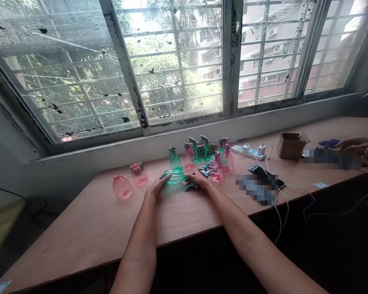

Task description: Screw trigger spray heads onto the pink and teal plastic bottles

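A clear green spray bottle (pixel 175 177) without a sprayer head lies on its side between my two hands, just above or on the table. My left hand (pixel 155 187) is closed around its left end, thumb along the side. At the other end, my right hand (pixel 198 179) has its fingers closed against the bottle; its fingertips are partly hidden. Under the right hand are dark and teal trigger sprayer heads (pixel 191 186). More loose sprayer heads (pixel 205 170) lie just beyond it. A green bottle with a sprayer (pixel 173 158) stands upright behind the held one.
Two pink bottles (pixel 122 188) stand at left. Several pink and green bottles with sprayers (pixel 217 171) stand behind my right hand. Rightward are a power strip (pixel 248 152), a phone (pixel 265 176) with cables, a cardboard box (pixel 291 146) and another person's hands (pixel 363 148). The table's front edge is near my forearms.
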### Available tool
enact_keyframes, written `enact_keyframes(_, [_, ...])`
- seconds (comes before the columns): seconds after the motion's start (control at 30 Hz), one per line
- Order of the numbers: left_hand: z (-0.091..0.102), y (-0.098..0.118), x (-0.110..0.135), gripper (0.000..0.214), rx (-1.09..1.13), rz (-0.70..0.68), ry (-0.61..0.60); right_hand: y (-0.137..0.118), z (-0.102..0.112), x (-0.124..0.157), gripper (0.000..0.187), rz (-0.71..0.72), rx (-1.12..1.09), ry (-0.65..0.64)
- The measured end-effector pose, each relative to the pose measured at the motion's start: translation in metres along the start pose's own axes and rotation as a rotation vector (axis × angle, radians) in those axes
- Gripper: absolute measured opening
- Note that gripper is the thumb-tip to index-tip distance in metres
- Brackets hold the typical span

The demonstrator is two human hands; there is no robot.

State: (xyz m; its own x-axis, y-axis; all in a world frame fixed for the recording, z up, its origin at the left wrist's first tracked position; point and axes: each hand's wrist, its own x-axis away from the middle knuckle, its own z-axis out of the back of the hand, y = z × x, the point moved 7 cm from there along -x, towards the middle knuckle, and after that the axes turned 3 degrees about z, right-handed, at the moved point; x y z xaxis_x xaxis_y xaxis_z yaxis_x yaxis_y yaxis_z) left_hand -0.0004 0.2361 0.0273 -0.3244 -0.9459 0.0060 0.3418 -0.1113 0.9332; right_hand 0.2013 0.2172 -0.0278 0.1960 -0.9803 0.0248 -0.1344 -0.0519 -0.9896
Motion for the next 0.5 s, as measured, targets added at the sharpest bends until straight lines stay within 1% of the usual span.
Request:
enact_keyframes(0.1, [-0.003, 0.005, 0.007, 0.039, 0.063, -0.029, -0.168, -0.001, 0.001, 0.003, 0.029, -0.01, 0.011, -0.022])
enact_keyframes(0.2, [-0.004, 0.0, 0.007, 0.039, 0.088, -0.01, -0.273, -0.001, 0.001, 0.003, 0.027, -0.014, 0.015, -0.034])
enact_keyframes(0.37, [-0.002, -0.017, -0.007, 0.037, 0.054, 0.087, -0.352, 0.001, 0.004, -0.004, 0.029, -0.001, -0.006, -0.023])
enact_keyframes(0.5, [0.0, -0.019, -0.014, 0.037, 0.041, 0.092, -0.376, 0.002, 0.007, -0.007, 0.031, 0.029, -0.038, 0.001])
